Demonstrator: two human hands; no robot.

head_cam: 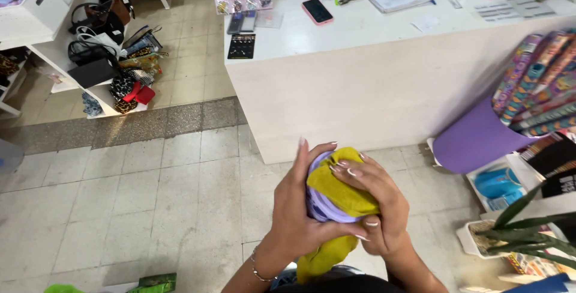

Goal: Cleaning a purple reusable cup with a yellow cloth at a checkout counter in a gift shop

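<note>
- Cloth bundle [336, 194], yellow over lilac, sits in front of the desk [372, 83], raised above the floor.
- Left hand [300, 215] cups its side, fingers closed, keeping layers together.
- Right hand [375, 200] clamps the top, containing the roll.

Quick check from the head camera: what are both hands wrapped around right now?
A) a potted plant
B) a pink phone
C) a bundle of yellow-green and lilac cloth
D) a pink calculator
C: the left hand and right hand both clasp the bundle of yellow-green and lilac cloth, while the pink phone lies on the white counter.
</note>
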